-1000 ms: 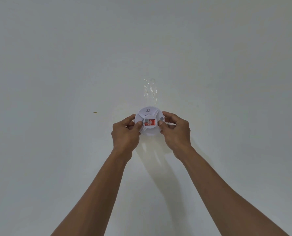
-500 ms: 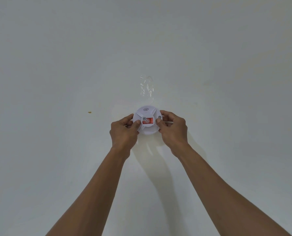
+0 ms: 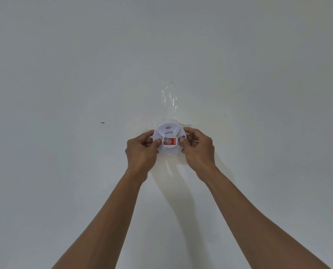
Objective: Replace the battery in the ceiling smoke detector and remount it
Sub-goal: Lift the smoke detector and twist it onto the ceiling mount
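- The detector [image 3: 169, 138] is a round white disc up against the ceiling [image 3: 64, 74], near the middle of your view, just beyond your raised arms.
- Its face points at you: curved slots on the far part, a red label [image 3: 169, 141] at the centre with a small grey code patch on its left end, and a small round grey dot to the right.
- Your left hand [image 3: 141, 152] grips the detector's left edge, thumb laid on the face just left of the label, fingers curled round the rim.
- Your right hand [image 3: 198, 150] grips the right edge the same way, thumb on the face just right of the label, fingers wrapped over the rim.
- So both hands are closed on the detector, one each side, with the label showing between your thumbs.
- You cannot tell from here whether the detector is locked onto its mount or only pressed to it.
- A strip of crinkled clear tape [image 3: 169, 98] sticks to the ceiling just beyond the detector, running away from you.
- A small yellowish speck [image 3: 102, 122] marks the ceiling well to the left.
- Your arms' shadow [image 3: 173, 183] falls on the ceiling between your forearms, on the near side of the detector.
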